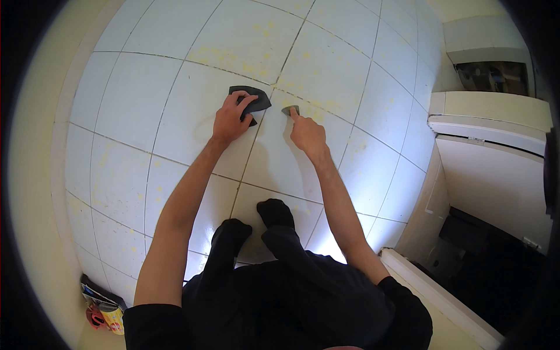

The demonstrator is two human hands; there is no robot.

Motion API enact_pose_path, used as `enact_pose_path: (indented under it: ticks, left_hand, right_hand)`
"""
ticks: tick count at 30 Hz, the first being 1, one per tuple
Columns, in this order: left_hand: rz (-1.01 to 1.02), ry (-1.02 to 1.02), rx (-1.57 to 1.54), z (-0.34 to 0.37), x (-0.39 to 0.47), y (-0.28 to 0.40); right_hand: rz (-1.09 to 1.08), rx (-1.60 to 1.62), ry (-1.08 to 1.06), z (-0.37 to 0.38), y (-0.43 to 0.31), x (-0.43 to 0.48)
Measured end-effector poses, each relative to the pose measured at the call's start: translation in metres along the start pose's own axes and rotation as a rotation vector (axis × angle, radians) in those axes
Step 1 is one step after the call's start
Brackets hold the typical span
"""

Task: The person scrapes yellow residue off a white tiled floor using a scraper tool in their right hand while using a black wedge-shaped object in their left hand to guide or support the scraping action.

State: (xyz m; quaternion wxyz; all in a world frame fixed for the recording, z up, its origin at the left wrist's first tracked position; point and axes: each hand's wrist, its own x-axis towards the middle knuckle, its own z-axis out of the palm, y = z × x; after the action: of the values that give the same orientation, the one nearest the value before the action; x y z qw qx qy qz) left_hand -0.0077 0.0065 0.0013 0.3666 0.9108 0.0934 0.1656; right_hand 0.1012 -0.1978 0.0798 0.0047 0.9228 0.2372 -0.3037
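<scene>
My left hand (pixel 232 120) has its fingers on a stiff black sheet (pixel 260 103), perhaps sandpaper or a folded cloth, against the white tiled floor (pixel 201 92). A lower corner of the sheet shows below the thumb. To the right, my right hand (pixel 308 133) presses a small grey-green triangular piece (pixel 286 110) to the floor with an extended index finger. It may be a scrap of abrasive pad; its material is hard to make out. Pale yellow marks (pixel 249 68) dot the tiles around and beyond both hands.
My black-socked feet (pixel 275 212) stand on the tiles below my hands. On the left runs a cream wall (pixel 41 175). A yellow can (pixel 112 317) and a red object (pixel 95 317) lie at lower left. White cabinet doors (pixel 490 175) and a dark opening (pixel 481 271) are on the right.
</scene>
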Motion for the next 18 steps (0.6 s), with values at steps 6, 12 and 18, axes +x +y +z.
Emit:
enact_pose_path:
  ticks: [6,12,18]
  left_hand:
    - [-0.036,-0.020,-0.010,-0.001,0.000,0.001]
    - [-0.027,-0.016,-0.002,-0.001,0.000,0.001]
    - [-0.038,-0.018,-0.016,-0.001,0.001,0.002]
  right_hand:
    - [-0.024,0.005,0.039,0.000,-0.001,-0.001]
    - [-0.050,0.008,0.042,-0.002,-0.002,-0.001]
    - [-0.073,-0.003,0.037,-0.001,0.002,-0.002]
